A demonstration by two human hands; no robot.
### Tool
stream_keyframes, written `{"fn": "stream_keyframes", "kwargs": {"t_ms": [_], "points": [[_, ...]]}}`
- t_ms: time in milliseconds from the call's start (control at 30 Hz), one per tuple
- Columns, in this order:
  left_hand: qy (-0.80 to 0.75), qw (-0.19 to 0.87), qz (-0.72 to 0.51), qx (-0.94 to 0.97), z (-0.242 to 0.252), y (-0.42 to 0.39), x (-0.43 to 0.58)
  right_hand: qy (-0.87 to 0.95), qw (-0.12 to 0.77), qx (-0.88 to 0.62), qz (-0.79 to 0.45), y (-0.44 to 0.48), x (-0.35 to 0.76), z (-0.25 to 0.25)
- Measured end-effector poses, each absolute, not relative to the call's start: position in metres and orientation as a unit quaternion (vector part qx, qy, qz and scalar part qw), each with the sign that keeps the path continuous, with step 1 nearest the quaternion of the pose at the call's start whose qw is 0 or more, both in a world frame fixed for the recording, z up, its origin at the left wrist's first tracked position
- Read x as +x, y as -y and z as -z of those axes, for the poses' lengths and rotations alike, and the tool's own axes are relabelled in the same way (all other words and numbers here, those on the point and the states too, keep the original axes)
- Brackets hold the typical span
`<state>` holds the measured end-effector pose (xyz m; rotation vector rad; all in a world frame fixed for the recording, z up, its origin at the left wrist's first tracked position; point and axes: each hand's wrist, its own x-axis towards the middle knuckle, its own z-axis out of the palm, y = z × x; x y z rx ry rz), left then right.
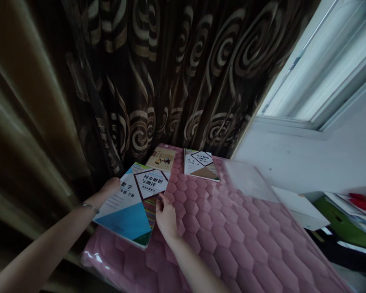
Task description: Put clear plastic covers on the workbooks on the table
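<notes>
A white and blue workbook (126, 221) with Chinese print and a dark diamond outline on its cover is tilted between my two hands. My left hand (111, 187), with a silver bangle on the wrist, grips its left edge; those fingers are partly hidden. At the opposite edge, my right hand (165, 213) is closed with fingers curled by the striped part of the cover. Just behind lies a tan booklet (162, 159), partly covered by the workbook. Another white workbook (200, 162) with a brown lower corner rests to the right of it.
Under the books is a pink quilted surface (225, 228) with a hexagon pattern and clear plastic over it. Dark curtains (198, 61) with swirls hang right behind its far edge. A window (317, 73) is at upper right, and a green object (341, 224) with papers lies at the right.
</notes>
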<state>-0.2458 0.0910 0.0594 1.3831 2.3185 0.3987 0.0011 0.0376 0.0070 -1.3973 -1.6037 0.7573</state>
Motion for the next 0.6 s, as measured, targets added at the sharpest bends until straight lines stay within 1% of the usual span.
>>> {"fn": "stream_keyframes", "kwargs": {"t_ms": [167, 367, 467, 600], "points": [[-0.827, 0.232, -0.176, 0.481, -0.058, -0.088, -0.246, 0.646, 0.431, -0.558, -0.293, -0.038, 0.0, -0.003], [-0.802, 0.276, -0.225, 0.48, -0.068, -0.072, -0.247, 0.636, 0.444, -0.55, -0.31, -0.038, 0.001, -0.004], [-0.769, 0.317, -0.28, 0.478, -0.068, -0.049, -0.26, 0.654, 0.412, -0.541, -0.332, -0.027, 0.01, -0.009], [-0.745, 0.349, -0.365, 0.436, -0.048, -0.01, -0.277, 0.701, 0.367, -0.508, -0.339, -0.008, 0.021, -0.002]]}}
